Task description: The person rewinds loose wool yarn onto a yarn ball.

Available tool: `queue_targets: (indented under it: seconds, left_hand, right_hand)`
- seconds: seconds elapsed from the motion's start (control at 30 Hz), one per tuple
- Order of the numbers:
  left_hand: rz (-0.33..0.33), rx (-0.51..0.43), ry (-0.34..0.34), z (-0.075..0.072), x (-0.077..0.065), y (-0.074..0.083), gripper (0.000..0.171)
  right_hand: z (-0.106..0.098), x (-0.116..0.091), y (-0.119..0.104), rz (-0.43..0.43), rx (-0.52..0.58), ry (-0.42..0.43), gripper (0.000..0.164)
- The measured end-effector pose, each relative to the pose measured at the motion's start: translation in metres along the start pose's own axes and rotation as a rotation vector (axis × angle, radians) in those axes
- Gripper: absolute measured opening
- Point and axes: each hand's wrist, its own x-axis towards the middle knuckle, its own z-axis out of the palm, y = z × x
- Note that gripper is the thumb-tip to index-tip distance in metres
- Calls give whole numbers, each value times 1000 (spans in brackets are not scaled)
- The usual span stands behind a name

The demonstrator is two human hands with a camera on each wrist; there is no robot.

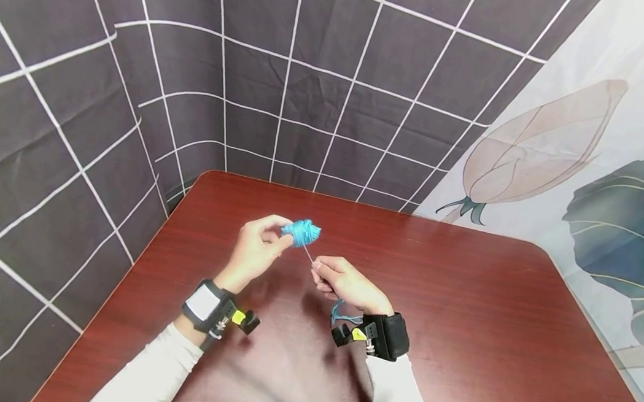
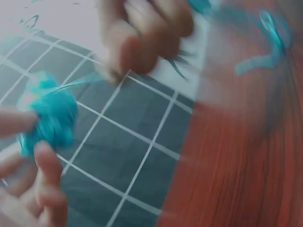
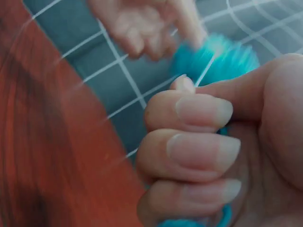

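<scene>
A small bundle of wound blue yarn [image 1: 301, 232] is pinched between the thumb and fingers of my left hand [image 1: 257, 246], held up over the table. From it a strand of yarn [image 1: 309, 254] runs taut to my right hand [image 1: 350, 284], which grips it between thumb and curled fingers. In the right wrist view the yarn bundle [image 3: 220, 59] lies beyond the curled fingers [image 3: 199, 151], and the strand passes through the palm. A loose tail of yarn [image 1: 342, 316] hangs below the right hand. Motion blurs the left wrist view.
The reddish-brown wooden table [image 1: 461, 283] spreads beneath both hands. A dark grey curtain [image 1: 330, 72] with white grid lines hangs behind and at the left. A white cloth [image 1: 527, 195] with a flower and leaf print hangs at the right.
</scene>
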Motion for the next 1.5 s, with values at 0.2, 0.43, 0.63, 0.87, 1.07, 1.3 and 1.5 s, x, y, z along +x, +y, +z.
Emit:
queue_targets:
  seconds: [0.2, 0.43, 0.63, 0.87, 1.07, 1.3, 1.5]
  left_hand:
    - [132, -163, -382, -3, -2, 0, 21]
    - [190, 365, -298, 6, -1, -6, 12]
    - [14, 188, 50, -2, 2, -6, 19]
    - [133, -107, -458, -3, -2, -1, 20]
    - [237, 321, -494, 3, -3, -1, 10]
    - [57, 338, 81, -1, 1, -1, 18]
    - [105, -8, -105, -7, 2, -1, 20]
  right_hand:
    - [-13, 2, 20, 8, 83, 119, 32]
    - [-4, -8, -16, -58, -3, 71, 34]
    - [6, -2, -8, -31, -121, 7, 34]
    - [-11, -1, 15, 57, 75, 174, 30]
    - [-9, -6, -3, 26, 35, 109, 39]
    - [-4, -3, -2, 20, -96, 38, 34]
    - [-14, -2, 15, 54, -262, 176, 32]
